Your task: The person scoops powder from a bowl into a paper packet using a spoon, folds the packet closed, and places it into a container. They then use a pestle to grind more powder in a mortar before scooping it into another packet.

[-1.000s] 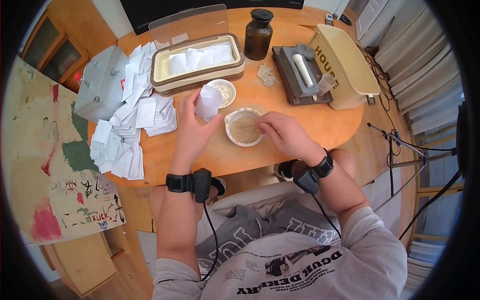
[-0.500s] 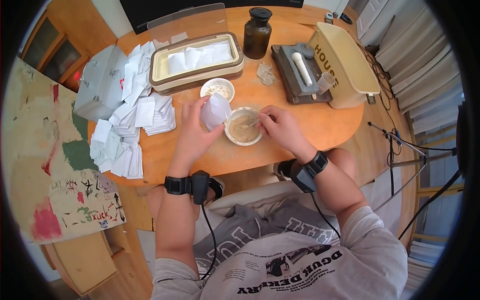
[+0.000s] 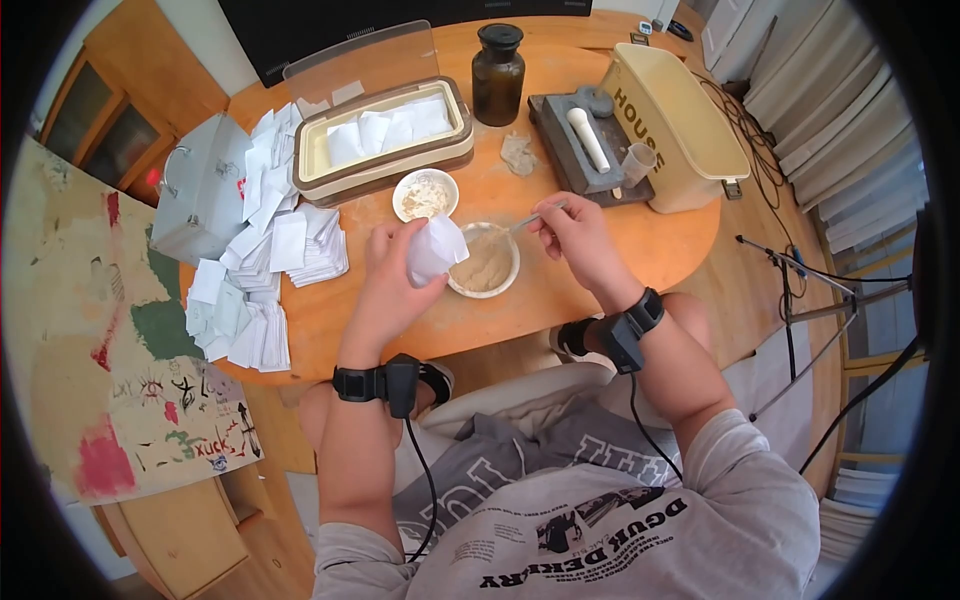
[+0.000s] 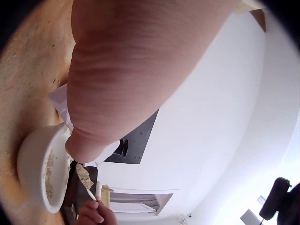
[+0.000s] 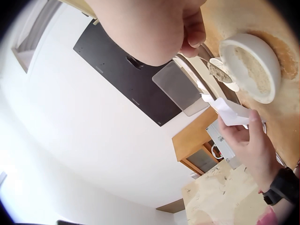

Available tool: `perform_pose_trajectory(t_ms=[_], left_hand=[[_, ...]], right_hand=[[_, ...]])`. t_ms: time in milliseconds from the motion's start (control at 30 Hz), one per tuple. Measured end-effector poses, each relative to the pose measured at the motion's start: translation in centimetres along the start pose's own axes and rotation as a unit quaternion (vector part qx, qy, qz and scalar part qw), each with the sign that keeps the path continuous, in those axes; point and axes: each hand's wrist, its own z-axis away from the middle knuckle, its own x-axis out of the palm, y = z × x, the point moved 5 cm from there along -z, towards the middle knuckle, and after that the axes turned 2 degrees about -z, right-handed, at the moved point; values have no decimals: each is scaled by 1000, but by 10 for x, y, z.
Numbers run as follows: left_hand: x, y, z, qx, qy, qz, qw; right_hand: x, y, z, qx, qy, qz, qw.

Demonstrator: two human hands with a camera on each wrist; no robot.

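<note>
In the head view my left hand (image 3: 388,290) holds a small white paper envelope (image 3: 436,250) between thumb and fingers, its mouth spread beside the bowl. My right hand (image 3: 582,242) pinches the thin handle of a spoon (image 3: 527,220) over the white bowl (image 3: 515,272), which contains tan powder (image 3: 485,265). A heap of powder (image 4: 84,176) sits on the spoon in the left wrist view, above the bowl's rim. The right wrist view shows the envelope (image 5: 229,112) gaping close to the loaded spoon. Behind the bowl stands a second white bowl (image 3: 426,186) with paler powder.
Piles of white envelopes (image 3: 318,245) and a metal case (image 3: 200,190) lie left. Farther back are a lidded box (image 3: 455,150) of envelopes and a dark jar (image 3: 497,80). At right, a white pestle (image 3: 588,140) rests on a dark tray beside a cream bin (image 3: 690,120).
My right hand has lifted the spoon out of the powder, with a heap on it. My left hand has brought the envelope rightward and nearer the bowl's rim. The head view has shifted slightly.
</note>
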Motion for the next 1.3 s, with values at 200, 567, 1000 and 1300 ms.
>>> perform_pose_trajectory(t_ms=[200,567,1000,1300], left_hand=[[5,6,1,-4,-12,28,1000],[10,3,0,-8,15,21,1000],[9,-12,-4,-49,60,222,972],[4,6,0,17,14,53,998]], right_hand=[[7,-30,6,-62,14,-1,998],[31,-62,50,-321,12,305,897],[26,5,24,-102,-87,220,966],[16,23,16,-1,-30,36,999]])
